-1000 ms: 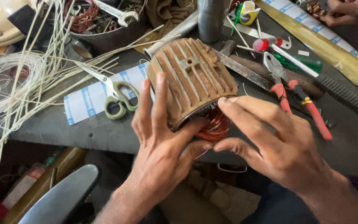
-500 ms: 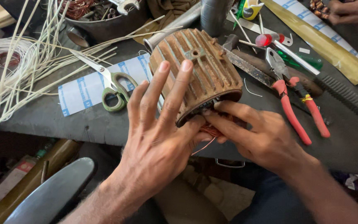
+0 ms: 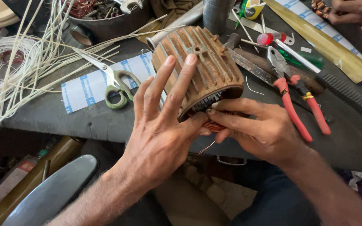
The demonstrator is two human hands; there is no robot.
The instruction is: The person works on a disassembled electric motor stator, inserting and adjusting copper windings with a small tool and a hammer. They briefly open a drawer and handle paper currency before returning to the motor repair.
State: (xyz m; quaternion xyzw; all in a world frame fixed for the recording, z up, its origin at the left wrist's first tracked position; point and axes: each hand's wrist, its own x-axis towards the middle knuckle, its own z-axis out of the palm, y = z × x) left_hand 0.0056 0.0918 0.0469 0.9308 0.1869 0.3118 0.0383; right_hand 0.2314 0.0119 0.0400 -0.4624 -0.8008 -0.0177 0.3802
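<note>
Head view: dark workbench, frame centre.
Scissors: left of centre, lying on a white sheet.
Left hand: fingers spread flat on ribbed motor housing.
Right hand: fingertips pinching copper winding at housing's open end.
Red pliers: right, on bench.

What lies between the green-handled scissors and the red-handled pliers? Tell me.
In the head view, the ribbed motor housing lies between scissors and pliers, left hand on it.

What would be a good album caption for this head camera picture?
Left hand steadies a ribbed motor casing while right hand fingers its copper winding.
</note>
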